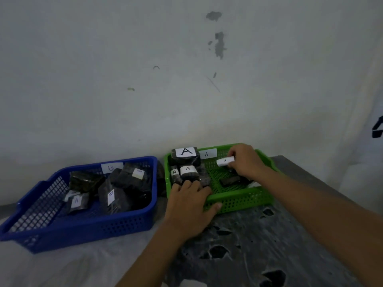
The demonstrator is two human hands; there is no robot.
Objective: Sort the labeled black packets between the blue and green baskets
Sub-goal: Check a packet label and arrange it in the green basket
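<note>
The green basket [238,200], tagged A on its back wall, stands at the right and holds several black packets labeled A [187,170] stacked at its left end. My left hand [189,206] lies over the basket's front left rim, fingers touching those packets, holding nothing. My right hand [245,161] is inside the basket, shut on a packet with a white A label [225,161]. Another dark packet [230,180] lies on the basket floor. The blue basket [87,226], tagged B, stands at the left with several black packets, some labeled B [113,196] and one labeled A [76,201].
Both baskets stand against a white wall on a surface covered with white cloth at the left and a dark patterned sheet [259,245] at the right. The table's right edge runs behind the green basket.
</note>
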